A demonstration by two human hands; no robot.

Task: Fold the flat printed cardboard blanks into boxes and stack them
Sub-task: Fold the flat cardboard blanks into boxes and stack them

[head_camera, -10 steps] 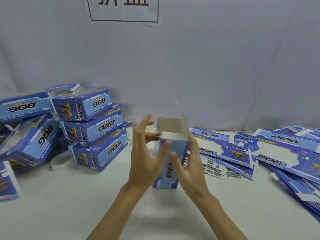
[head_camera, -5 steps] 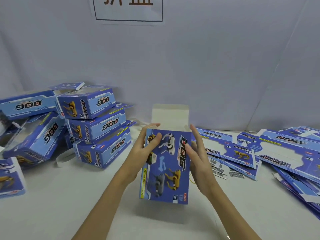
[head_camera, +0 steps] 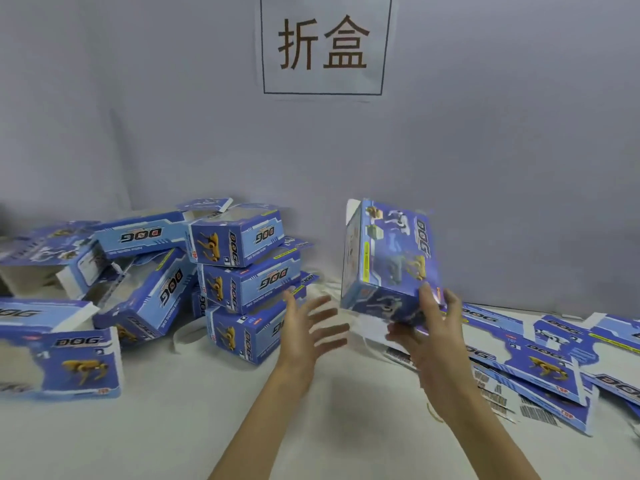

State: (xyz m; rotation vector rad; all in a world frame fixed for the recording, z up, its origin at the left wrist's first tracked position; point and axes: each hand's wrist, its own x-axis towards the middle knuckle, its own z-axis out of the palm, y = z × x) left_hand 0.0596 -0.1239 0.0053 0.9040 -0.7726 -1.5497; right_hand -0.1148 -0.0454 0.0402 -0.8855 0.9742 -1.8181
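A folded blue printed box (head_camera: 388,258) is lifted above the table, tilted, with robot-dog pictures on its face. My right hand (head_camera: 429,327) grips its lower right corner from below. My left hand (head_camera: 308,330) is off the box, to its lower left, fingers spread and blurred. A stack of three folded boxes (head_camera: 242,278) stands to the left. Flat printed blanks (head_camera: 540,362) lie spread on the right of the table.
More folded boxes (head_camera: 138,271) lie tumbled at the far left, one near the left edge (head_camera: 69,362). A sign with two characters (head_camera: 323,46) hangs on the grey backdrop. The white table (head_camera: 173,427) runs toward me.
The box has risen from between both hands and swung up and right. My left hand let go and now hovers apart; only my right hand holds the box.
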